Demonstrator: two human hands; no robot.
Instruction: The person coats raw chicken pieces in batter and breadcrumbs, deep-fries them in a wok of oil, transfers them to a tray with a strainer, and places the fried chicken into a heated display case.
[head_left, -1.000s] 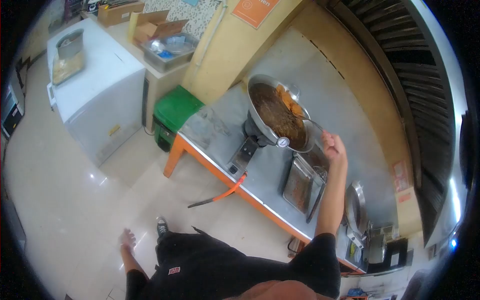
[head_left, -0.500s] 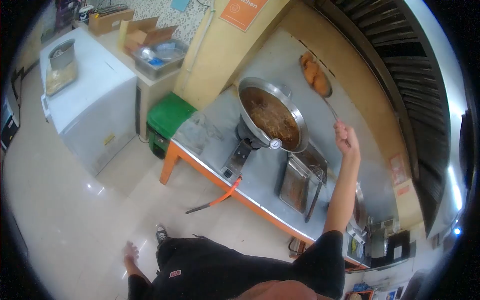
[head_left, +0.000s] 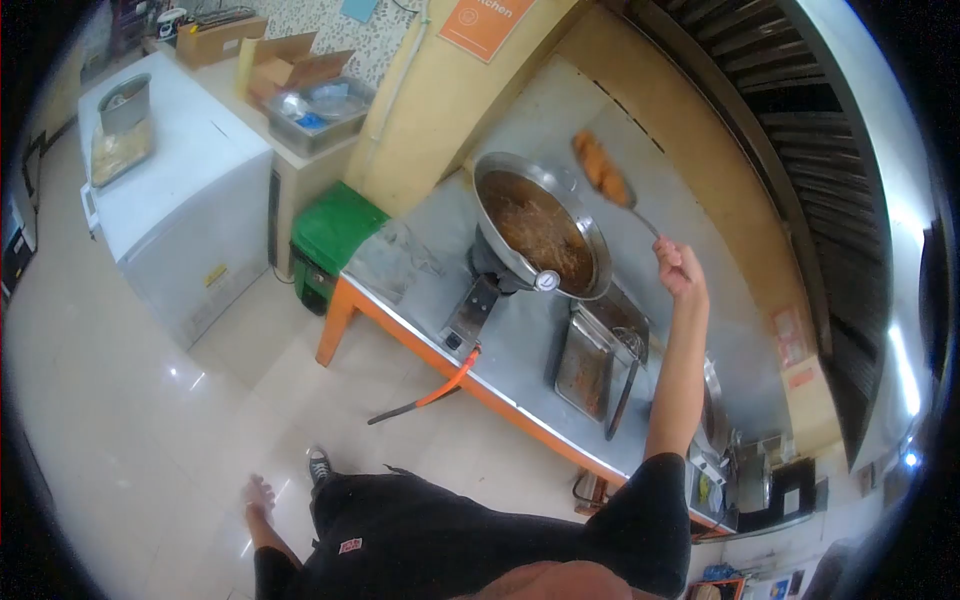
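Note:
My right hand (head_left: 680,267) is closed around the handle of a long skimmer (head_left: 645,220), raised above the metal table to the right of the wok. Several golden-brown fried pieces (head_left: 600,170), slightly blurred, lie on the skimmer's head. Close by on a burner sits a large wok (head_left: 603,250) of brown, bubbling oil (head_left: 535,225). A round dial thermometer (head_left: 547,281) shows at the wok's near rim. Low on the left, my left hand (head_left: 258,494) hangs over the floor, fingers apart and holding nothing.
A metal tray (head_left: 580,375) and a dark-handled wire strainer (head_left: 625,395) lie on the table right of the wok. An orange hose (head_left: 450,385) hangs off the table edge. A green bin (head_left: 340,225) and a white chest freezer (head_left: 190,240) stand left.
My right hand has swung the loaded skimmer left and slightly down, bringing the fried pieces closer to the wok. The left hand hardly moves.

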